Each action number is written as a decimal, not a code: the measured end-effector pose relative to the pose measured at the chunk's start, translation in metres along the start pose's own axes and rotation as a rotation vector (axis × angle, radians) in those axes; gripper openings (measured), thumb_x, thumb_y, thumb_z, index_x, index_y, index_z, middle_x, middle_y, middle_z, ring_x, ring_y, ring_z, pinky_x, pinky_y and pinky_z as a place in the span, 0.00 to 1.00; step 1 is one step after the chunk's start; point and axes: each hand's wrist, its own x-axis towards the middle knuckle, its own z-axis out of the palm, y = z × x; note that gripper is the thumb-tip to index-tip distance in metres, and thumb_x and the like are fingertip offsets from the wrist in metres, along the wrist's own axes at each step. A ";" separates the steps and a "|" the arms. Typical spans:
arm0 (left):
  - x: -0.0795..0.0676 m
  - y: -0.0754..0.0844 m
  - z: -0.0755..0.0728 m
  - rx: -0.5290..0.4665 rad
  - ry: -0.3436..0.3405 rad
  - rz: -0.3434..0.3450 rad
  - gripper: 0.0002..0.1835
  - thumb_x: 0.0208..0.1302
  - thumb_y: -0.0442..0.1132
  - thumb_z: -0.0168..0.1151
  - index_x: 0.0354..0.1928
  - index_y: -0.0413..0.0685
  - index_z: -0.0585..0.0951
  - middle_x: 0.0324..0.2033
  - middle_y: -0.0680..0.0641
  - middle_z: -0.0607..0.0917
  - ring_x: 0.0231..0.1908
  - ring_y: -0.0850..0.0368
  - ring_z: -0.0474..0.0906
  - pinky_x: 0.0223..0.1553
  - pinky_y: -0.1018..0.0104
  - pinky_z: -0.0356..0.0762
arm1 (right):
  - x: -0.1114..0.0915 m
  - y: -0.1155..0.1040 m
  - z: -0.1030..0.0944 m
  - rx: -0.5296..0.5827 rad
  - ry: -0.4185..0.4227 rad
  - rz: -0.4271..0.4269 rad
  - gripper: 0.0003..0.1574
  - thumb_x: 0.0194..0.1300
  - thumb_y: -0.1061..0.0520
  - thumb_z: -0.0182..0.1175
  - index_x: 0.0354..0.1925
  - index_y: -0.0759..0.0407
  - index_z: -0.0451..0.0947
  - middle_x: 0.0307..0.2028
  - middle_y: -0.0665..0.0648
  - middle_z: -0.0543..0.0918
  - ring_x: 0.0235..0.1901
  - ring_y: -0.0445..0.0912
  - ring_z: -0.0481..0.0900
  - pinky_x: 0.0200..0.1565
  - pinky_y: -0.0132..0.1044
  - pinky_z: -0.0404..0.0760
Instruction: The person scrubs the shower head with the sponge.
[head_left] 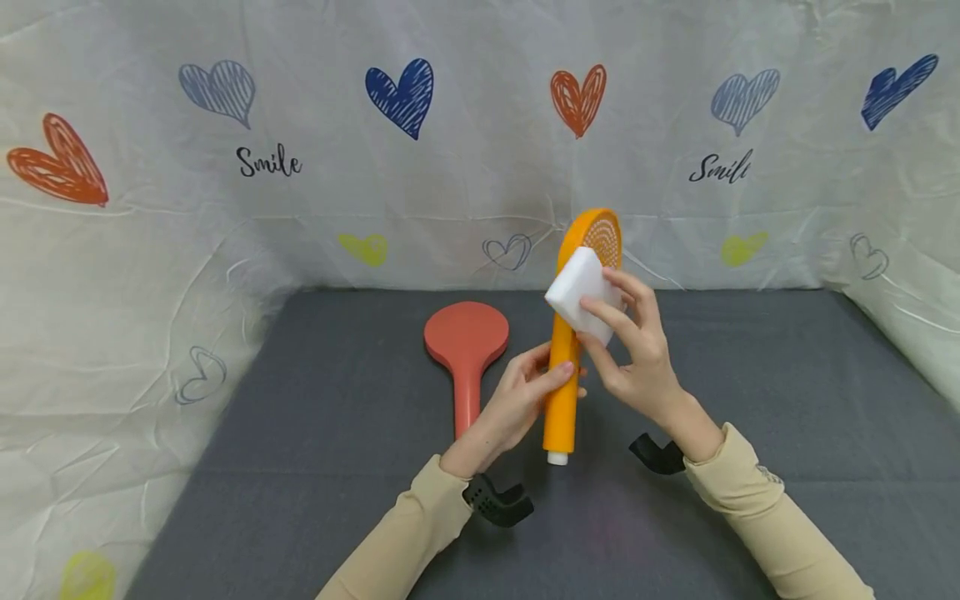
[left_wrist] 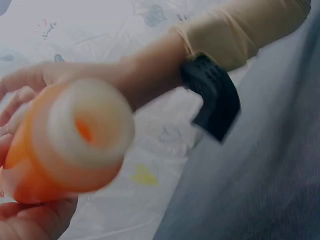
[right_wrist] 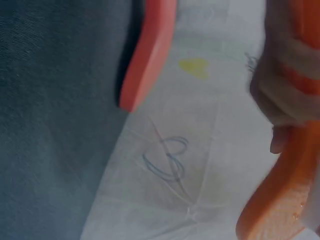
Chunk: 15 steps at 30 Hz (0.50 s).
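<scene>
An orange hand shower (head_left: 561,417) stands upright above the table, with a perforated round head at the top and a white hollow end (left_wrist: 95,125) at the bottom. Around the middle of its handle my left hand (head_left: 517,392) grips it, thumb across the front. My right hand (head_left: 637,350) pinches a white block-shaped sponge (head_left: 581,292) between thumb and fingers. The sponge lies over the upper handle, just below the head, and hides part of it. In the right wrist view, the left hand (right_wrist: 287,85) wraps the orange handle; only a sliver of white shows at the edge.
A red paddle-shaped thing (head_left: 467,333) with a round head lies on the dark grey table (head_left: 337,467), left of the hand shower; the left forearm covers its handle's end. Behind hangs a pale sheet (head_left: 465,183) printed with hearts. Both wrists wear black mounts (head_left: 498,502).
</scene>
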 end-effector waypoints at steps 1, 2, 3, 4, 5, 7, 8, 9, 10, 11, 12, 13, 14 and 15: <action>0.000 0.000 -0.001 -0.005 -0.023 0.005 0.31 0.66 0.42 0.57 0.64 0.32 0.61 0.47 0.44 0.73 0.41 0.57 0.77 0.45 0.63 0.77 | 0.000 0.001 0.001 0.004 -0.012 0.003 0.20 0.64 0.52 0.60 0.47 0.67 0.76 0.56 0.74 0.65 0.53 0.64 0.66 0.48 0.43 0.68; 0.000 0.000 -0.001 -0.006 -0.046 0.011 0.31 0.66 0.43 0.57 0.64 0.32 0.61 0.48 0.44 0.73 0.41 0.56 0.77 0.45 0.62 0.78 | 0.000 0.003 0.001 0.001 -0.015 0.014 0.20 0.64 0.52 0.59 0.48 0.66 0.76 0.57 0.73 0.65 0.53 0.64 0.66 0.47 0.42 0.68; 0.001 -0.001 -0.001 -0.001 -0.070 0.021 0.31 0.67 0.43 0.56 0.65 0.33 0.61 0.48 0.43 0.73 0.41 0.56 0.78 0.45 0.61 0.78 | 0.001 0.005 0.001 -0.007 -0.014 0.032 0.21 0.64 0.51 0.59 0.48 0.66 0.77 0.57 0.72 0.65 0.53 0.63 0.66 0.47 0.42 0.68; 0.001 -0.001 -0.002 0.003 -0.091 0.030 0.30 0.67 0.42 0.55 0.65 0.33 0.61 0.49 0.41 0.74 0.41 0.55 0.79 0.45 0.60 0.78 | 0.002 0.006 0.000 -0.020 -0.009 0.052 0.22 0.64 0.51 0.59 0.49 0.65 0.77 0.57 0.71 0.66 0.53 0.62 0.66 0.47 0.42 0.67; 0.002 -0.001 -0.002 0.009 -0.110 0.039 0.29 0.68 0.41 0.54 0.66 0.34 0.61 0.49 0.40 0.74 0.41 0.55 0.79 0.44 0.60 0.79 | 0.004 0.008 -0.001 -0.039 -0.003 0.077 0.22 0.64 0.51 0.59 0.50 0.65 0.77 0.57 0.70 0.66 0.54 0.62 0.66 0.46 0.41 0.67; 0.002 -0.001 -0.002 0.029 -0.138 0.050 0.27 0.70 0.38 0.51 0.66 0.35 0.60 0.49 0.38 0.74 0.41 0.55 0.80 0.43 0.60 0.79 | 0.007 0.013 -0.004 -0.091 0.008 0.125 0.21 0.62 0.55 0.62 0.51 0.64 0.76 0.58 0.69 0.66 0.55 0.60 0.66 0.46 0.42 0.68; 0.002 -0.001 -0.003 0.037 -0.146 0.052 0.26 0.70 0.37 0.49 0.67 0.36 0.60 0.49 0.37 0.75 0.41 0.55 0.80 0.43 0.60 0.79 | 0.009 0.014 -0.006 -0.121 0.018 0.149 0.21 0.60 0.57 0.63 0.51 0.64 0.76 0.58 0.68 0.67 0.55 0.60 0.66 0.46 0.43 0.69; 0.001 -0.001 -0.003 0.045 -0.151 0.055 0.26 0.70 0.36 0.49 0.67 0.36 0.60 0.49 0.36 0.75 0.41 0.55 0.81 0.42 0.60 0.79 | 0.011 0.016 -0.008 -0.156 0.029 0.173 0.22 0.59 0.60 0.64 0.52 0.63 0.76 0.58 0.67 0.67 0.55 0.59 0.66 0.45 0.44 0.70; 0.001 -0.001 -0.003 0.048 -0.153 0.056 0.26 0.70 0.36 0.49 0.67 0.36 0.60 0.49 0.34 0.75 0.40 0.55 0.81 0.42 0.59 0.80 | 0.013 0.018 -0.010 -0.187 0.045 0.199 0.22 0.57 0.63 0.64 0.52 0.63 0.76 0.58 0.67 0.67 0.55 0.58 0.66 0.45 0.46 0.71; 0.001 -0.001 -0.003 0.054 -0.152 0.055 0.26 0.70 0.35 0.49 0.67 0.36 0.60 0.48 0.33 0.75 0.39 0.55 0.81 0.42 0.59 0.80 | 0.015 0.020 -0.012 -0.211 0.069 0.230 0.23 0.56 0.66 0.64 0.52 0.63 0.76 0.58 0.66 0.67 0.55 0.57 0.66 0.46 0.47 0.72; 0.001 0.000 -0.003 0.058 -0.152 0.054 0.26 0.70 0.35 0.49 0.67 0.36 0.60 0.48 0.33 0.76 0.39 0.55 0.81 0.42 0.58 0.80 | 0.016 0.022 -0.014 -0.232 0.088 0.256 0.24 0.55 0.68 0.64 0.53 0.63 0.76 0.58 0.66 0.67 0.55 0.57 0.66 0.46 0.49 0.72; 0.000 0.000 -0.004 0.062 -0.156 0.051 0.25 0.70 0.36 0.49 0.67 0.36 0.61 0.48 0.32 0.76 0.39 0.54 0.81 0.42 0.57 0.80 | 0.018 0.023 -0.015 -0.249 0.101 0.279 0.25 0.55 0.68 0.64 0.53 0.63 0.75 0.58 0.66 0.66 0.55 0.56 0.66 0.46 0.50 0.73; 0.000 0.001 -0.004 0.061 -0.161 0.045 0.26 0.70 0.36 0.50 0.66 0.36 0.61 0.48 0.32 0.76 0.39 0.54 0.81 0.42 0.57 0.80 | 0.019 0.024 -0.016 -0.258 0.106 0.294 0.25 0.55 0.69 0.63 0.53 0.63 0.75 0.57 0.65 0.66 0.55 0.56 0.66 0.46 0.51 0.73; -0.001 0.002 -0.004 0.060 -0.167 0.040 0.26 0.70 0.37 0.50 0.66 0.36 0.61 0.48 0.33 0.76 0.40 0.54 0.81 0.42 0.57 0.80 | 0.019 0.023 -0.017 -0.259 0.096 0.297 0.25 0.55 0.69 0.63 0.53 0.63 0.75 0.57 0.65 0.66 0.54 0.56 0.66 0.45 0.51 0.74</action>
